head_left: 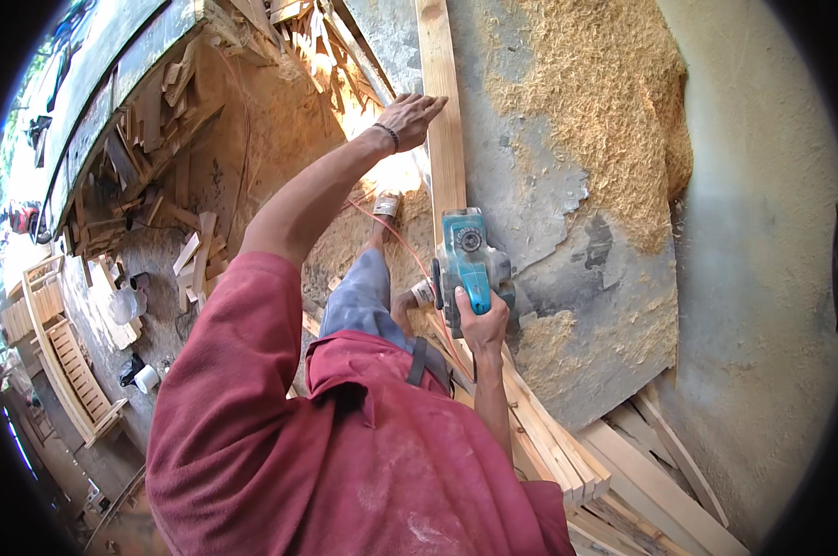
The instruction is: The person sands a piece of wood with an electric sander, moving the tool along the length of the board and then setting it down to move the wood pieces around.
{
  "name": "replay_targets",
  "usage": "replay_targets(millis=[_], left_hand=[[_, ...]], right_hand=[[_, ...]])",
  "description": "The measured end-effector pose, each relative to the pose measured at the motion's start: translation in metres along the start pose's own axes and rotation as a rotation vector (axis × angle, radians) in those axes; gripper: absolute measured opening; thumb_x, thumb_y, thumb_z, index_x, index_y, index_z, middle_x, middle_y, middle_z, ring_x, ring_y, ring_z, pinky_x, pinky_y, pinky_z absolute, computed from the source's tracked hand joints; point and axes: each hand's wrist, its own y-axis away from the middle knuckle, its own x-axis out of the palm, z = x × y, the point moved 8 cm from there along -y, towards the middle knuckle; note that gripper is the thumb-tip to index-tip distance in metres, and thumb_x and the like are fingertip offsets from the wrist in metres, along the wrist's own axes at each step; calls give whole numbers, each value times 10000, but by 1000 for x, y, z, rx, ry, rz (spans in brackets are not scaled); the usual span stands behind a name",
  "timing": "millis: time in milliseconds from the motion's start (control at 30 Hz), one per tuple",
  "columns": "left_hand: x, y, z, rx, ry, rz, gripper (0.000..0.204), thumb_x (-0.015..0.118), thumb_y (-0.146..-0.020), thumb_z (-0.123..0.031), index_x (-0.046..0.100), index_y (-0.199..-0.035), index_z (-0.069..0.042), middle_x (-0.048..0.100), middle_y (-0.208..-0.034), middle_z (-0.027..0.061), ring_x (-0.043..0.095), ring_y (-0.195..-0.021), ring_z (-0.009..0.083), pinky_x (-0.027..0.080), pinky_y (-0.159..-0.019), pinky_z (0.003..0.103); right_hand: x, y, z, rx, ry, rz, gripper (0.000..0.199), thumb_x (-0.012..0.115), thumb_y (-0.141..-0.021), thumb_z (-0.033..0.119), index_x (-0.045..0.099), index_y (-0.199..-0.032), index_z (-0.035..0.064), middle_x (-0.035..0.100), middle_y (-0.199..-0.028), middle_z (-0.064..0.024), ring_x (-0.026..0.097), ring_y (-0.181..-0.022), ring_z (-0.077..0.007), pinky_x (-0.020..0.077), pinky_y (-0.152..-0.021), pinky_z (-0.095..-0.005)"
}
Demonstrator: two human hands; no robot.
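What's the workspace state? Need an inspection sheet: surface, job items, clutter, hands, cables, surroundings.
Surface: grey worktop, worn and patchy, partly covered by wood shavings.
Job items: teal power planer at the near part of a long wooden beam.
Clutter: scrap wood heaped at left; boards stacked at lower right.
Hands: right hand grips the planer's handle; left hand extends to the beam's left edge, contact unclear.
Cables: orange cord runs left of the planer; its connection can't be made out.
Surroundings: slatted wooden furniture piece at far left; plain wall at right.
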Motion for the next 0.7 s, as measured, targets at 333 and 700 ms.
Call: replay_targets(millis=[333,700], left_hand=[[-5,-7,11,-42,110,103,659,422,-858,60,345,-1502,-52,636,-1098,118,565,-1112,264,400,-1057,391],[181,168,-6,-769,1104,-218,548,419,-863,-18,423,-1410,6,577,-1302,239,532,-1262,336,386,-1099,400]], right_hand=[[17,-55,33,-24,42,-31,387,716,-859,359,665,-761,-11,553,-562,-92,516,-523,-193,431,-556,-391],[28,-94,71,-1,66,-7,380,710,-856,344,714,-858,-36,687,-691,-185,694,-652,-306,517,-626,-414]])
